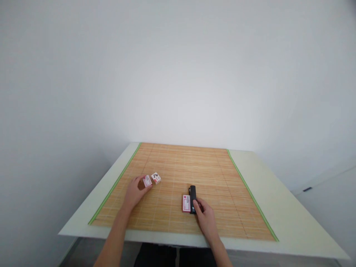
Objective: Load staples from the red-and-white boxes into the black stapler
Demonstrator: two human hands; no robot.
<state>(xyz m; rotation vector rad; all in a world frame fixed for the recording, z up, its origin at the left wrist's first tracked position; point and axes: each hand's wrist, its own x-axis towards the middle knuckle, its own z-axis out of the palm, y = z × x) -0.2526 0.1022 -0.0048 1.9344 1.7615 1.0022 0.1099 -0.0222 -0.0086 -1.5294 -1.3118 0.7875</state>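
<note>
At the left of the bamboo mat (183, 163), my left hand (135, 192) has its thumb and fingers closed around the sides of a small white and pink box (147, 181). Just right of that box sits another small white box (156, 178) with a dark picture and red marks. My right hand (205, 218) grips the lower part of a black stapler (193, 194), thumb on its top and fingers along its right side. A larger pink and white box (186, 203) lies against the stapler's left side.
The mat, edged with green bands (251, 193), lies on a white table (294, 215). White walls (183, 74) stand behind the table and close to its left side. A thin cable with a dark piece (307, 189) runs along the right wall.
</note>
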